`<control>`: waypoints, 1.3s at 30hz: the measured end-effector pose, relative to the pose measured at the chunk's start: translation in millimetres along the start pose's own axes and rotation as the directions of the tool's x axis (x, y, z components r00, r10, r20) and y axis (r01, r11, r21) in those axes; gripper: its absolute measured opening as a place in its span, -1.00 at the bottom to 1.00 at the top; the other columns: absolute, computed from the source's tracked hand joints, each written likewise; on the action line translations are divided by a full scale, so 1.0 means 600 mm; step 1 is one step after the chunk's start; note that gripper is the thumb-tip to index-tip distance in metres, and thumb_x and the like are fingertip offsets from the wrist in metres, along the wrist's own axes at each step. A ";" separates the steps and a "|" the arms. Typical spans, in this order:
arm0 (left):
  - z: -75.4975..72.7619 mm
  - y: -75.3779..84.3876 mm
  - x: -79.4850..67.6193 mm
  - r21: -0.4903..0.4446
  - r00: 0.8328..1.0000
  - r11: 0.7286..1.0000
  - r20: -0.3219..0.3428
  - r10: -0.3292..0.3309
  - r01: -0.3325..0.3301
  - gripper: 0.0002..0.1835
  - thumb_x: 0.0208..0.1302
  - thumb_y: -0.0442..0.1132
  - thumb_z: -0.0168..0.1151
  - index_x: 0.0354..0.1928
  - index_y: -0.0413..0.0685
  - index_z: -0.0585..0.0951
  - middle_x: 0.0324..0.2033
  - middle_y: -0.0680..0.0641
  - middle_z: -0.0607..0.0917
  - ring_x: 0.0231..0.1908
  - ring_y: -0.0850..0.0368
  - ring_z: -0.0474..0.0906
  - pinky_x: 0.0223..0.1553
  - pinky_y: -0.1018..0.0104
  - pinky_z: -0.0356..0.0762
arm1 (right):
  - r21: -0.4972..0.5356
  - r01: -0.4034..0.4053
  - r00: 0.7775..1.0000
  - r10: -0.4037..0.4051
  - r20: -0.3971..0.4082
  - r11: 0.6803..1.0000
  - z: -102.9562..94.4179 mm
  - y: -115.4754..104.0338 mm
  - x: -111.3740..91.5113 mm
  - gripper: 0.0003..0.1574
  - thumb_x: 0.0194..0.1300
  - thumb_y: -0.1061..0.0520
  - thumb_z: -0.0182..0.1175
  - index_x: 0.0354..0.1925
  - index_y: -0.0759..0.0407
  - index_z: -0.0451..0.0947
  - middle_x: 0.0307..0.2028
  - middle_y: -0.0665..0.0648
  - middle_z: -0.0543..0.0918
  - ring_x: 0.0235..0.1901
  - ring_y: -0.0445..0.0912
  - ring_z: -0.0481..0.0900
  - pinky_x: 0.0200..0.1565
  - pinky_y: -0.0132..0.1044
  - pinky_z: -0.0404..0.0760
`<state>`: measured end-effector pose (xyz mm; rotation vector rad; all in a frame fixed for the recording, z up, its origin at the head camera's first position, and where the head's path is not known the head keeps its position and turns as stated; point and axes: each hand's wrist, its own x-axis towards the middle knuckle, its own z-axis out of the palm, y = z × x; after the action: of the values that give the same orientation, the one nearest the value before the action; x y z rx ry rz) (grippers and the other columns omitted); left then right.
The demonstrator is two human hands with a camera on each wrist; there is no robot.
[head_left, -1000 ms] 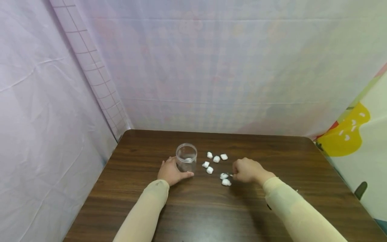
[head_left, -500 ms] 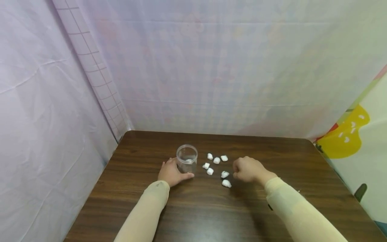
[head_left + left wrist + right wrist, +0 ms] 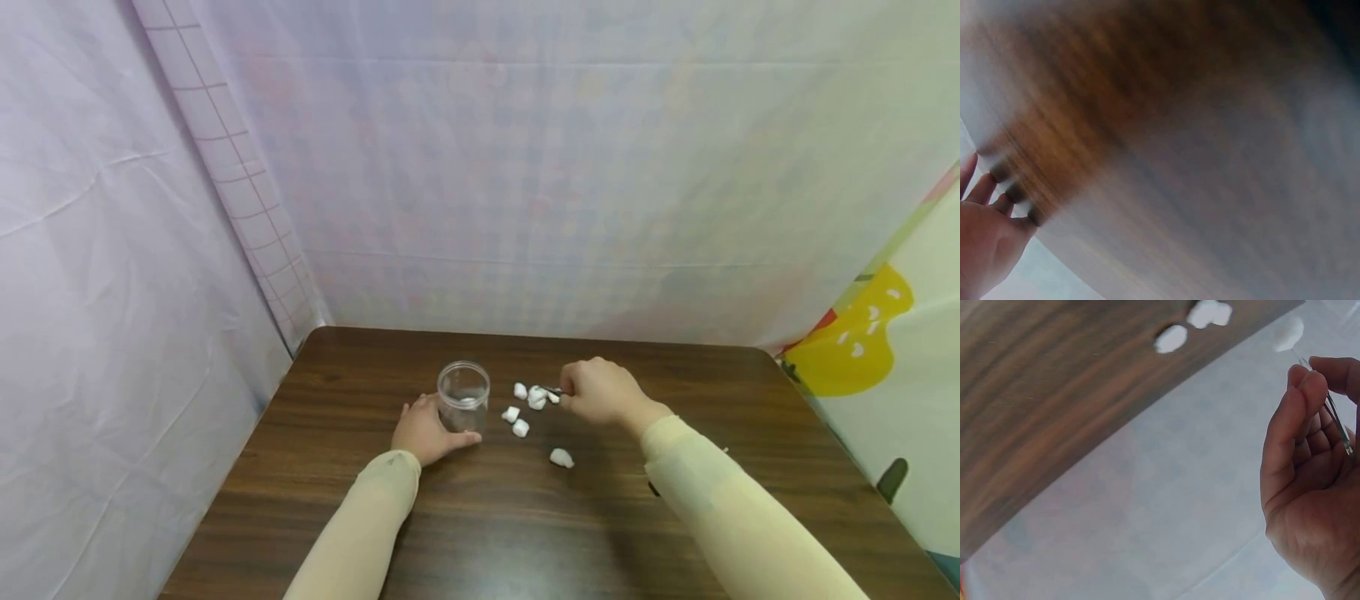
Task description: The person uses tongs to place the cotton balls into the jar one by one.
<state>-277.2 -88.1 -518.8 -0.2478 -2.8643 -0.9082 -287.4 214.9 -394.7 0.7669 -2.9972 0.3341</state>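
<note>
A fluffy white cotton ball (image 3: 1289, 333) sits at the tip of a pair of slim silver metal tweezers (image 3: 1337, 417), clearest in the right wrist view. In the head view, taking twelve o'clock as the table's far edge, this ball is at nine o'clock from the right hand (image 3: 602, 392), just beyond the fingers. It overlaps other white there, so I cannot tell whether it touches its neighbour. The tweezers' long axis points out of the hand at roughly nine o'clock; the right fingers and thumb pinch the shaft, their tips close together.

On that same nine o'clock line, past a narrow stretch of table, stands a clear, lidless cylindrical jar (image 3: 463, 396), upright with its round mouth upward. The left hand (image 3: 425, 431) is the nearer to it, gripping it from eight o'clock, fingers around the far-left side and thumb along the near side. Whether the whitish patch seen through the wall lies inside the jar is hard to tell.

Between jar and tweezers lie loose white cotton balls (image 3: 521, 427); a separate white cotton ball (image 3: 561, 457) rests at six o'clock from the tweezers. Beneath everything is a dark brown wood-grain table (image 3: 480, 533), with a pale patterned curtain (image 3: 525, 167) behind it at twelve.
</note>
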 end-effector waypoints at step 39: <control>0.002 -0.004 0.003 0.006 1.000 1.000 0.005 0.001 -0.001 -0.05 -0.17 0.44 0.47 0.22 0.00 0.56 0.17 -0.10 0.60 0.31 -0.15 0.36 0.40 -0.28 0.02 | 0.034 0.110 0.994 -0.110 -0.015 0.993 0.008 -0.131 0.083 -0.75 0.22 0.01 0.30 -0.52 -0.06 0.46 -0.65 -0.12 0.48 -0.65 -0.19 0.43 -0.61 -0.29 0.43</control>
<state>-279.7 -89.0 -520.8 -0.2512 -2.8705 -0.8994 -293.5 123.1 -379.9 0.9249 -2.9294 0.3865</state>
